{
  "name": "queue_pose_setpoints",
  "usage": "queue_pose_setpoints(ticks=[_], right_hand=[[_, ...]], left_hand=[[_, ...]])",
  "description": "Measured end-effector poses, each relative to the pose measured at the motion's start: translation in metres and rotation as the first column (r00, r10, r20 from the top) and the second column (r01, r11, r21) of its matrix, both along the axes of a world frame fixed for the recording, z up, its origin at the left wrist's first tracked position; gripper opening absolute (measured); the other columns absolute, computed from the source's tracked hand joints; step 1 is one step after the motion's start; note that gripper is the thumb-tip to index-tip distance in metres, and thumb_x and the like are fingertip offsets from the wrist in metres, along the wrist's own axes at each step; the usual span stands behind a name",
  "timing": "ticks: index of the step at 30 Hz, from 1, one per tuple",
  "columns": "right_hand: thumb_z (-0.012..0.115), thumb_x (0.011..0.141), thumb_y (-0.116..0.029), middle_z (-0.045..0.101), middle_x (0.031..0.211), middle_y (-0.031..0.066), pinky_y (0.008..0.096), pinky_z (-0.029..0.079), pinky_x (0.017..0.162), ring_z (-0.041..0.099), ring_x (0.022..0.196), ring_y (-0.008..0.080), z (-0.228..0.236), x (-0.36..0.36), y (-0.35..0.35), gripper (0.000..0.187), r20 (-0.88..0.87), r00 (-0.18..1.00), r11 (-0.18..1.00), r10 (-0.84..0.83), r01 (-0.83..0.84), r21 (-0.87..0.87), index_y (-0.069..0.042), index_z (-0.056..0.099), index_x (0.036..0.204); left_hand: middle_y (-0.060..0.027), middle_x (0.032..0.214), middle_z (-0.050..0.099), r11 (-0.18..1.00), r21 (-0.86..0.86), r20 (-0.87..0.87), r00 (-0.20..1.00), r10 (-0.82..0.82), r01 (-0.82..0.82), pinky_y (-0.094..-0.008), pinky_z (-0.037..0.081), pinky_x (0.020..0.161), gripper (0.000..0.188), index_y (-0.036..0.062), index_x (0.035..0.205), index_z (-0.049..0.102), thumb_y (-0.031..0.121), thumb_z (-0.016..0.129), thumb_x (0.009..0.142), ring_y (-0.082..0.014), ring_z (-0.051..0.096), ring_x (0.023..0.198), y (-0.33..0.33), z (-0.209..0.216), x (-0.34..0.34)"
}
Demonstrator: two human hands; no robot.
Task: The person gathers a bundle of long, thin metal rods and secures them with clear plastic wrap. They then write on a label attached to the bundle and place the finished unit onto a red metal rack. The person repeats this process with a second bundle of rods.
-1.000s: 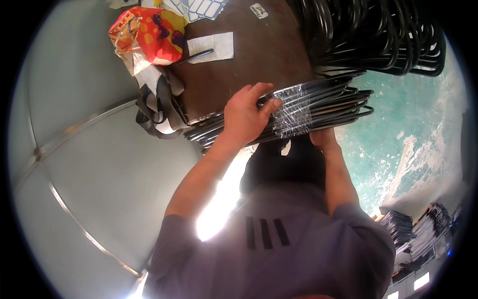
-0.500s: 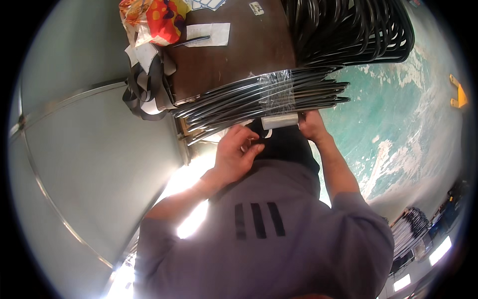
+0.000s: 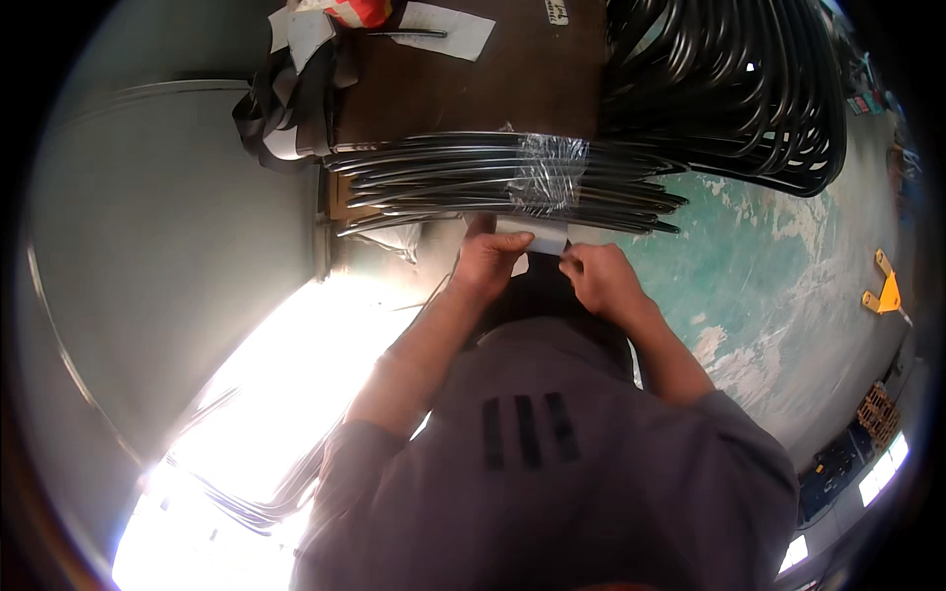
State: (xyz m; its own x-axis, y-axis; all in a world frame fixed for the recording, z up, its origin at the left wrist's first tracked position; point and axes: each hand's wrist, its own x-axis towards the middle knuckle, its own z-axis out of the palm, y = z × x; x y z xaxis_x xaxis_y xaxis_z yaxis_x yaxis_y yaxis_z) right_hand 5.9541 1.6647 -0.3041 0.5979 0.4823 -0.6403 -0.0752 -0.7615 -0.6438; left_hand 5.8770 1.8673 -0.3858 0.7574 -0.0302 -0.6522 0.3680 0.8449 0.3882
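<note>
A bundle of thin black tubes (image 3: 434,182) juts past the near edge of the brown table. Clear stretch film (image 3: 552,172) is wrapped around its middle. Just below the bundle, my left hand (image 3: 485,261) is closed on the left part of a whitish film roll (image 3: 537,235), thumb along its near side. My right hand (image 3: 603,281) is at the roll's right end with curled fingers. Whether those fingertips grip the roll or a bit of film is hidden.
On the brown table (image 3: 473,94) lie a white paper (image 3: 458,30) and a pen (image 3: 409,33). Dark straps (image 3: 271,108) hang at its left corner. Many bent black tubes (image 3: 729,89) stand at the right. A yellow pallet-jack-like object (image 3: 889,291) is on the worn green floor (image 3: 729,256).
My left hand has moved up and right and taken hold of the roll. My right hand has shifted slightly down and left, to the roll's end. The view has also shifted.
</note>
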Motion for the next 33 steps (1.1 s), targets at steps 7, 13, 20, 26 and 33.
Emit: queue_pose_setpoints(ticks=[7,13,20,26,33], right_hand=[[0.094,0.067,-0.033,0.062,0.138,0.0216,0.0474,0.048,0.108,0.060,0.126,0.0393,0.042,0.089,0.051,0.112,0.807,0.467,0.899,0.362,-0.402,-0.170,-0.008,0.040,0.162],[0.095,0.056,-0.038,0.061,0.129,0.0217,0.0450,0.047,0.107,0.060,0.118,0.0374,0.023,0.102,0.062,0.134,0.481,0.602,0.771,0.637,-0.487,-0.411,-0.008,0.027,0.168],[0.094,0.060,-0.040,0.060,0.129,0.0217,0.0463,0.047,0.106,0.059,0.123,0.0379,0.020,0.088,0.060,0.127,0.578,0.563,0.807,0.590,-0.435,-0.400,-0.007,0.032,0.165],[0.094,0.062,-0.042,0.058,0.142,0.0209,0.0498,0.043,0.113,0.055,0.133,0.0390,0.017,0.091,0.044,0.124,0.626,0.612,0.862,0.483,-0.457,-0.219,-0.018,0.034,0.167],[0.091,0.069,-0.028,0.045,0.166,0.0155,0.0534,0.036,0.122,0.046,0.147,0.0408,0.017,0.119,0.026,0.091,0.525,0.765,0.808,0.375,-0.547,0.219,-0.027,0.059,0.155]], left_hand=[[-0.0185,0.132,0.063,0.991,0.005,-0.050,0.990,0.131,-0.131,-0.0499,0.053,0.105,0.081,-0.0017,0.147,0.047,-0.011,0.070,0.070,-0.0370,0.063,0.122,-0.002,0.016,-0.008],[-0.0166,0.126,0.066,0.994,0.095,0.040,0.998,0.046,-0.049,-0.0453,0.056,0.101,0.076,-0.0006,0.142,0.052,-0.009,0.068,0.069,-0.0358,0.065,0.117,0.013,0.024,-0.008],[-0.0156,0.116,0.069,0.954,-0.217,0.010,0.977,0.213,-0.206,-0.0448,0.054,0.104,0.054,-0.0021,0.127,0.063,-0.005,0.067,0.074,-0.0326,0.067,0.114,0.006,0.031,-0.020],[-0.0167,0.121,0.068,0.972,-0.136,-0.093,0.980,0.178,-0.190,-0.0464,0.053,0.109,0.032,-0.0056,0.126,0.063,0.001,0.063,0.095,-0.0317,0.066,0.116,0.006,0.109,0.007],[-0.0176,0.125,0.066,0.982,0.023,-0.172,0.967,0.190,-0.188,-0.0430,0.060,0.100,0.029,-0.0044,0.132,0.059,0.007,0.062,0.105,-0.0294,0.068,0.113,0.002,0.099,0.045]])
